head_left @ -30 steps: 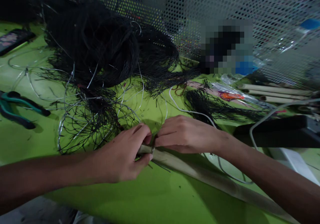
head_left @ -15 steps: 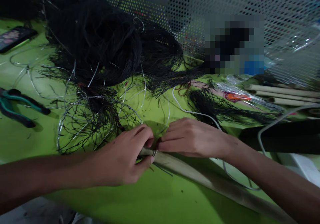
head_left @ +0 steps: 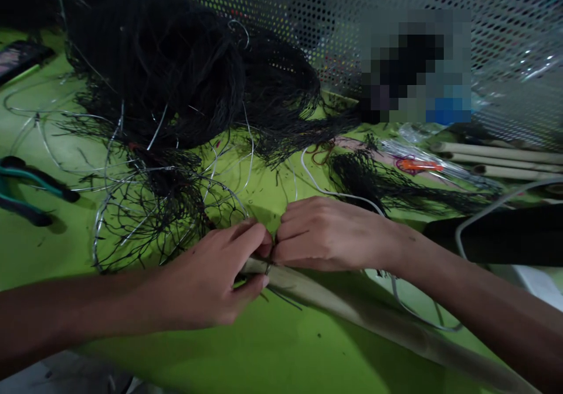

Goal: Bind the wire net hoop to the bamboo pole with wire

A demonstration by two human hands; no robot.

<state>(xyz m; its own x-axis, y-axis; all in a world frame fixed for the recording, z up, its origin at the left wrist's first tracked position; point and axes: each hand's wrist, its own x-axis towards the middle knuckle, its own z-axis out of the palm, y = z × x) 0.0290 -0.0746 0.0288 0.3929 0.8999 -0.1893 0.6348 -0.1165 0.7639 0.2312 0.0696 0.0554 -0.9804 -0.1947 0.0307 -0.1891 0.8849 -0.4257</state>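
Note:
A pale wooden pole [head_left: 352, 306] runs from the lower right to the middle of the green table. My left hand [head_left: 233, 265] is closed round its end, thumb and fingers on either side. Beside it my right hand [head_left: 314, 235] is closed just above the pole, its fingertips pressed together near a thin dark cord wound round the pole; what they pinch is too small to make out. A wire hoop with black netting [head_left: 149, 224] lies left of the pole's end and partly behind my left hand.
A large heap of black net [head_left: 167, 65] fills the back left. Green-handled pliers [head_left: 35, 189] and a phone [head_left: 24, 60] lie at the left. Bamboo sticks [head_left: 505, 153], an orange item [head_left: 420, 165] and a white cable [head_left: 308, 168] are at the right. A perforated panel [head_left: 497, 48] stands behind.
My right hand has shifted slightly left and its fingers have curled in closer to my left hand. The rest of the view has drifted a little up and left.

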